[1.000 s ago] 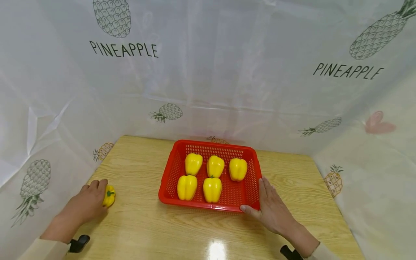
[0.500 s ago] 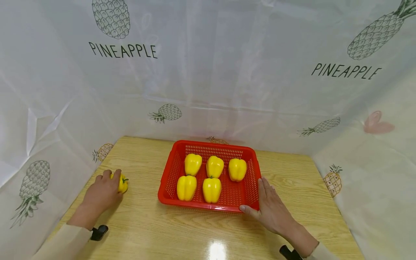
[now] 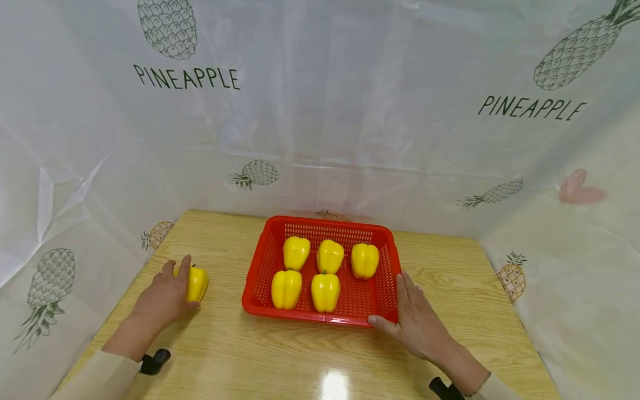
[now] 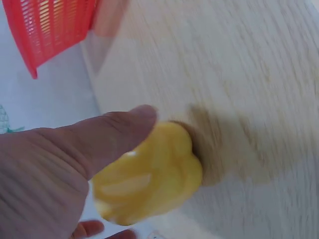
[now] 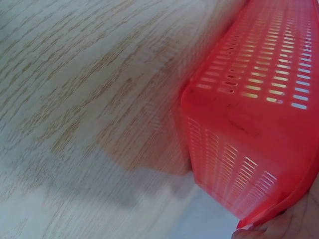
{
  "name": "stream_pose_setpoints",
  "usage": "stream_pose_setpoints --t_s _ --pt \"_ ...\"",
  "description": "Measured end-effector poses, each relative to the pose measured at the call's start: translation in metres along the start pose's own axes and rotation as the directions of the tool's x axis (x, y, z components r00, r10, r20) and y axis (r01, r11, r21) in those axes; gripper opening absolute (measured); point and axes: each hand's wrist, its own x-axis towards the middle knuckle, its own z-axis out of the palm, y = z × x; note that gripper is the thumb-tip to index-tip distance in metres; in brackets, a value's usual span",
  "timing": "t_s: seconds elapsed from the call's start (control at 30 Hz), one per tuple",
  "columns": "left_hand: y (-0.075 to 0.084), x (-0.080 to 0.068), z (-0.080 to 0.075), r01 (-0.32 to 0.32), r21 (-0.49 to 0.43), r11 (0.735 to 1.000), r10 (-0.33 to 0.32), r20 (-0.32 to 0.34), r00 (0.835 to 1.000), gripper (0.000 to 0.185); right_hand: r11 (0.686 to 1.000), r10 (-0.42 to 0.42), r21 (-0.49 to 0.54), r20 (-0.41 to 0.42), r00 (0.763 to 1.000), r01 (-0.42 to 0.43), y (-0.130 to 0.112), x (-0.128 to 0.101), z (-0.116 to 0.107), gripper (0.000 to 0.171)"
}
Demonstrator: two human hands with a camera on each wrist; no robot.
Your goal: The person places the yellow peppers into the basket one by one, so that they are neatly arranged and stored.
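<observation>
In the head view, a yellow bell pepper point(image 3: 198, 284) is at the left of the wooden table, with its green stem toward the far side. My left hand point(image 3: 162, 294) holds it from the left, thumb on the near side and fingers on the far side; the left wrist view shows the thumb along the pepper's lobed body. A red plastic basket point(image 3: 260, 311) with slotted walls stands at mid-table, several yellow bell peppers point(image 3: 325, 293) lying in it. My right hand point(image 3: 425, 328) rests at its near right corner, fingers straight along the right rim, thumb on the front rim.
The wood-grain table point(image 3: 280, 361) ends at a white curtain point(image 3: 350, 111) printed with pineapples, which surrounds it at the back and sides. Bare wood lies between the left hand's pepper and the basket. A black wrist strap mount point(image 3: 155, 362) shows below the left wrist.
My left hand has carried the bell pepper rightward and away from the table's left edge. The pepper has turned, its stem swinging from the right to the far side. The right hand stays at the basket.
</observation>
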Motion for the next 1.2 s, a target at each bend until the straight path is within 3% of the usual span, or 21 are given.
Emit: stream_pose_setpoints --t_s 0.27,0.5,0.67,0.77,0.9,0.97,1.07,1.2 --pt "-0.008 0.003 0.003 -0.136 0.185 0.973 0.134 0.023 0.991 0.108 1.0 0.008 0.003 0.007 1.0 -0.008 0.0 0.0 0.0 0.118" --pt "-0.016 0.009 0.01 -0.249 0.269 0.93 0.254 0.017 0.967 0.101 1.0 0.003 0.016 0.008 1.0 -0.003 -0.001 -0.001 0.001 0.117" --pt "-0.016 0.013 0.009 -0.268 0.294 0.917 0.27 0.036 0.962 0.105 1.0 0.001 0.012 0.008 1.0 -0.001 -0.001 -0.001 0.0 0.117" --pt "-0.016 0.017 0.007 -0.262 0.286 0.922 0.264 0.031 0.964 0.098 1.0 0.001 0.013 0.01 1.0 -0.001 -0.001 -0.001 -0.001 0.118" --pt "-0.016 0.023 0.005 -0.251 0.251 0.935 0.266 -0.025 0.964 0.09 1.0 0.0 0.012 0.013 1.0 0.0 -0.001 -0.001 -0.001 0.119" --pt "-0.016 0.026 0.005 -0.266 0.236 0.935 0.29 -0.076 0.954 0.095 1.0 0.002 0.012 0.015 1.0 -0.002 -0.001 -0.001 -0.001 0.12" --pt "-0.016 0.031 0.006 -0.295 0.217 0.931 0.333 -0.167 0.928 0.101 1.0 0.006 0.011 0.015 1.0 -0.006 -0.001 -0.001 -0.001 0.119" --pt "-0.012 0.037 0.005 -0.329 0.188 0.925 0.373 -0.295 0.88 0.099 1.0 0.007 0.011 0.013 1.0 -0.007 -0.002 -0.001 -0.002 0.119"
